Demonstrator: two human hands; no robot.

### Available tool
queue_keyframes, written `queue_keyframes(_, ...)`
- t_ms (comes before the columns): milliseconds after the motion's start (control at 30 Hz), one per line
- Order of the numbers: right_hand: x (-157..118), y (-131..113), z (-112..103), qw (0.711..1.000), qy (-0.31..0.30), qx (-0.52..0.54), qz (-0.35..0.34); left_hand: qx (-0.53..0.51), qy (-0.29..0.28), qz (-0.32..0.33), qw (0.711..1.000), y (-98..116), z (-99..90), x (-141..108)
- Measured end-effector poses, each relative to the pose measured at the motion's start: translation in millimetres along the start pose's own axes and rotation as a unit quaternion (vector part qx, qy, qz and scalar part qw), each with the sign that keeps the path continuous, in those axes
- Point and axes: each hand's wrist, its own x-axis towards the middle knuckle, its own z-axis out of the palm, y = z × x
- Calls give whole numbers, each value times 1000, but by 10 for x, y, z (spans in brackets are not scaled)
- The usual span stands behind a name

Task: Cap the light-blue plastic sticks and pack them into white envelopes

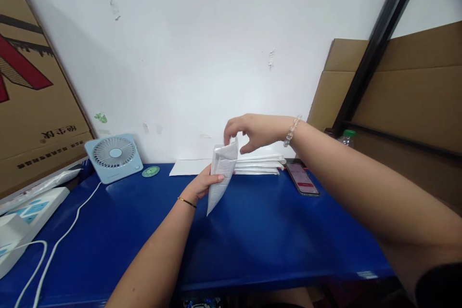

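Observation:
A white padded mailer (pixel 224 173) is held upright above the blue table, its mouth facing up. My left hand (pixel 204 184) is closed around its lower left side, thumb across the front. At the mouth, my right hand (pixel 249 130) bends down from above, with the fingertips at or just inside the opening. Its thumb stands apart from the fingers, to the right of the mailer's edge. Nothing shows between them, though the mailer partly hides the fingertips. Behind the mailer lies a stack of flat white mailers (pixel 260 163) against the wall.
On the blue table (pixel 274 231), a light-blue fan (pixel 114 156) and a green disc (pixel 150 171) sit at left. A white power strip (pixel 39 209) with cables lies farther left. A phone (pixel 302 179) rests at right, before a green-capped bottle (pixel 348 137) and cardboard (pixel 415 86).

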Motion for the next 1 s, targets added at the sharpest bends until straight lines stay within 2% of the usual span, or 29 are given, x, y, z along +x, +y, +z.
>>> queue_keyframes(67, -14, 81, 45, 998, -11, 66, 19, -31, -23, -2, 999, 38, 19, -14)
queue_keyframes(167, -22, 191, 158, 988, 27, 122, 89, -31, 31, -21, 999, 57, 48, -7)
queue_keyframes(233, -31, 228, 265, 983, 101, 103, 117, -21, 74, -31, 997, 37, 61, 17)
queue_keyframes(300, -46, 228, 379, 979, 169, 38, 111, -20, 92, -29, 995, -1, 67, 49)
queue_keyframes(333, -53, 218, 431, 978, 181, -3, 98, -24, 93, -24, 995, -22, 66, 65)
queue_keyframes(400, -59, 190, 507, 983, 150, -74, 79, -31, 87, -15, 996, -60, 52, 90)
queue_keyframes(467, -49, 170, 540, 988, 78, -91, 94, -30, 84, -8, 996, -79, 15, 96)
queue_keyframes(567, -5, 182, 518, 988, 11, 2, 157, 16, 59, -31, 998, -70, -89, 57)
queue_keyframes(633, 35, 224, 492, 977, 11, 95, 190, 59, 32, -74, 995, -52, -183, 10)
queue_keyframes(700, 81, 288, 496, 962, 44, 161, 218, 64, 34, -104, 992, -38, -276, -27)
queue_keyframes(800, 148, 398, 592, 929, 171, 204, 258, -8, 109, -85, 990, -40, -392, -15)
queue_keyframes(867, 169, 461, 703, 900, 249, 223, 279, -72, 205, -46, 975, -68, -459, 42)
queue_keyframes(933, 150, 513, 831, 885, 275, 237, 291, -132, 332, -13, 934, -123, -527, 117)
queue_keyframes(1000, 84, 569, 962, 879, 276, 253, 296, -170, 441, -14, 881, -198, -595, 184)
